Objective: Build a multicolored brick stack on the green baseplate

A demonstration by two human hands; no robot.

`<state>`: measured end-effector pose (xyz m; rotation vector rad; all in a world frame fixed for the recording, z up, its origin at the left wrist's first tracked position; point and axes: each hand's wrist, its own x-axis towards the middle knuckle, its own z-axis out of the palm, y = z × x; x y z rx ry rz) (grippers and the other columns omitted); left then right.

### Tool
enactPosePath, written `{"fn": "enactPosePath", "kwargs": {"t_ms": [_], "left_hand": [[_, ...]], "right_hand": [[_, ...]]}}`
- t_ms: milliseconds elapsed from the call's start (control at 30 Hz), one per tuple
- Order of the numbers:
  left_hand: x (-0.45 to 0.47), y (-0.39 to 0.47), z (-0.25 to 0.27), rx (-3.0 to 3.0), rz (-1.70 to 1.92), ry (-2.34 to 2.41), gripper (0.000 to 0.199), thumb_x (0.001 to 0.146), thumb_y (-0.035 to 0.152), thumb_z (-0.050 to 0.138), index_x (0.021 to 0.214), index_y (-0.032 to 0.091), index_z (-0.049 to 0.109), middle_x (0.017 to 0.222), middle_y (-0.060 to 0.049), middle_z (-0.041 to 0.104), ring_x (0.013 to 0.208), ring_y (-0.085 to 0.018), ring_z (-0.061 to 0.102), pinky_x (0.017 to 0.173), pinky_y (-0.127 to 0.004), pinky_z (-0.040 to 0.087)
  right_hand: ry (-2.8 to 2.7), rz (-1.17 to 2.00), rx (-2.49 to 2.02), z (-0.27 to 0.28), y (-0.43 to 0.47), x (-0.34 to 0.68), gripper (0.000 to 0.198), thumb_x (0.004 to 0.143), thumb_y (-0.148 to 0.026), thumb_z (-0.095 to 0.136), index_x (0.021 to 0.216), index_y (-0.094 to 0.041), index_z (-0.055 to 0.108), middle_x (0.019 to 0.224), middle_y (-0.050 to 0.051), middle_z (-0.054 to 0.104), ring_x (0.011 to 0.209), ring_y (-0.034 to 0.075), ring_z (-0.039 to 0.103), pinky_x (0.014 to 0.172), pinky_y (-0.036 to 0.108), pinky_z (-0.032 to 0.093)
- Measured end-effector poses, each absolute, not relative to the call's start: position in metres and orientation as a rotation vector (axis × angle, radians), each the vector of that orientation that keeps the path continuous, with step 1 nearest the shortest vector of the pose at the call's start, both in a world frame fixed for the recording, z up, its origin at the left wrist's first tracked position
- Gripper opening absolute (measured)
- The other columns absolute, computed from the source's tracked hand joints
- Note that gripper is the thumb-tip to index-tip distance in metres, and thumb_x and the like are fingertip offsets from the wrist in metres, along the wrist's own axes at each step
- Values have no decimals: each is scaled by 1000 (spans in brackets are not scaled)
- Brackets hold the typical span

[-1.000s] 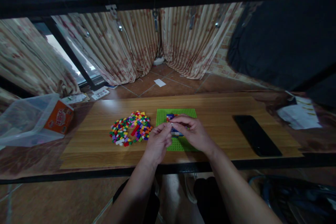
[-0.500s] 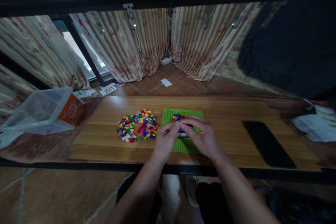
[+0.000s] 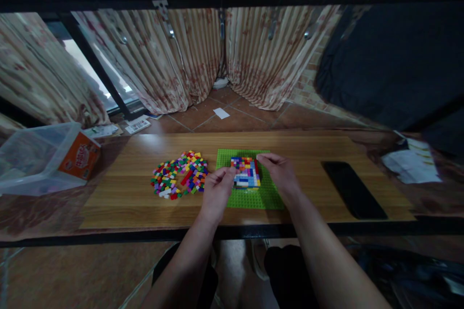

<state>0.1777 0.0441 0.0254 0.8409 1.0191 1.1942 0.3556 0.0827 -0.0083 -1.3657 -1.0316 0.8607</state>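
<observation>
On the green baseplate (image 3: 241, 200) lies a square of small bricks (image 3: 249, 174) in many colours, with white and light blue toward the near side. My left hand (image 3: 218, 190) is at the square's left edge, thumb and forefinger pinched together; what lies between them, if anything, is hidden. Above the far right corner of the square, my right hand (image 3: 281, 174) pinches a small white brick (image 3: 258, 156) at its fingertips. The two hands are apart, with the brick square visible between them. A loose pile of coloured bricks (image 3: 195, 161) spreads over the wooden board to the left.
A black phone-like slab (image 3: 353, 188) lies on the right of the wooden board (image 3: 300, 147). At far left stands a clear plastic bin (image 3: 39, 154) with an orange label. White papers and a plastic bag (image 3: 409, 164) are at the right. Curtains hang behind.
My hands, together over the brick square before, have separated: the right one went right with the white brick, the left one left. The brick square is now uncovered. The camera view shifted slightly.
</observation>
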Motion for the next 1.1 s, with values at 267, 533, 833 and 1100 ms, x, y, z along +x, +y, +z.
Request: {"fn": "enactPosePath", "kwargs": {"t_ms": [267,533,833,1100], "left_hand": [[176,45,24,854,1197,1045,36,69,51,76,70,15,70,46,9,30,44,-5,21,45,-22,14],[176,44,26,827,1199,1058,31,68,45,77,68,16,70,45,8,33,44,-5,22,44,-22,14],[176,44,25,818,1211,1067,26,68,42,77,72,16,72,46,8,36,44,-5,23,44,-21,15],[177,44,25,827,1195,1084,25,69,40,76,68,16,70,45,8,35,45,-5,26,46,-21,18]], "right_hand": [[-990,948,-1362,-12,86,351,27,63,-46,79,76,-23,77,83,4,77,86,23,69,87,40,50],[-1094,906,-1466,-15,87,352,27,70,-46,74,84,-24,79,89,5,78,89,24,70,89,41,52],[-1049,921,-1427,-13,87,350,23,66,-42,76,80,-24,78,87,4,78,87,23,70,85,39,52],[-969,963,-1387,-9,88,346,21,60,-40,79,74,-24,78,80,3,77,81,22,69,82,38,52]]}}
